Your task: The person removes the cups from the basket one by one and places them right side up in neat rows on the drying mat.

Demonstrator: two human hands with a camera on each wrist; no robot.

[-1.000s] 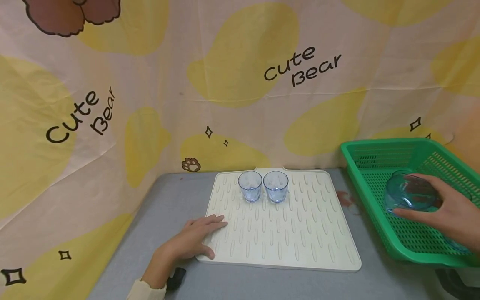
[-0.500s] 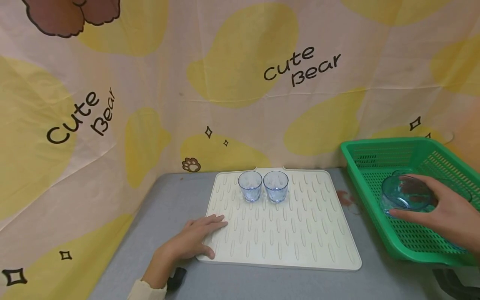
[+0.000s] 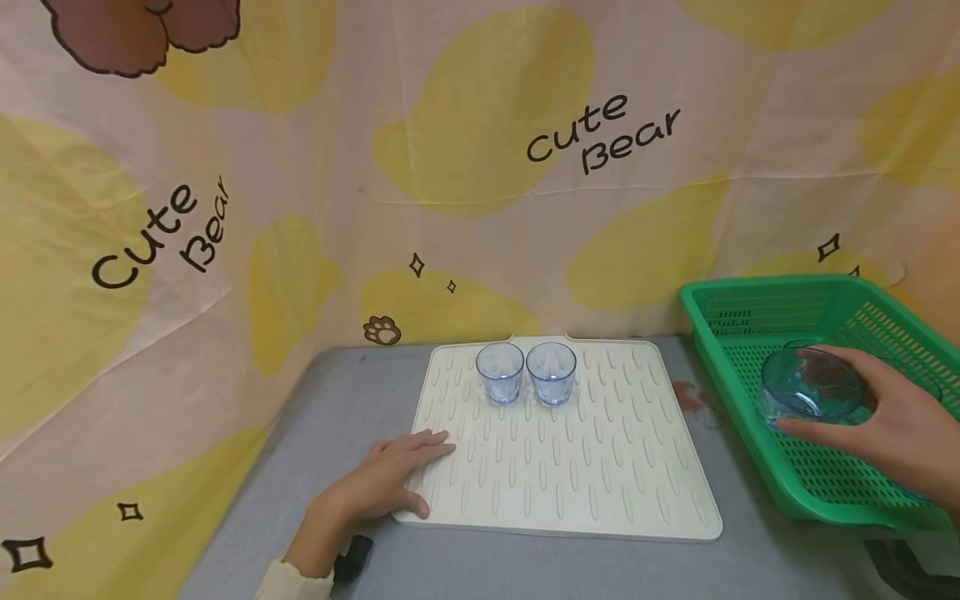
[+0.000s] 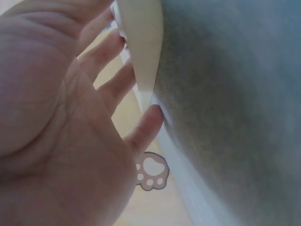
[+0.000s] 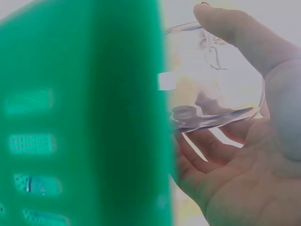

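Observation:
Over the green basket, my right hand grips a clear bluish glass bowl by its sides. In the right wrist view the thumb lies along one side of the glass bowl and the fingers along the other, with the basket wall covering part of it. My left hand rests with spread fingers on the left edge of the white draining mat. Two small blue-tinted glasses stand upright side by side at the back of the mat.
More glassware lies in the basket, partly hidden behind my right hand. A patterned cloth hangs behind the grey table. A black object sits below the basket at the lower right.
My right hand has shifted slightly left with the glass bowl, then nearly stopped. My left hand and the two glasses on the mat have stayed in place.

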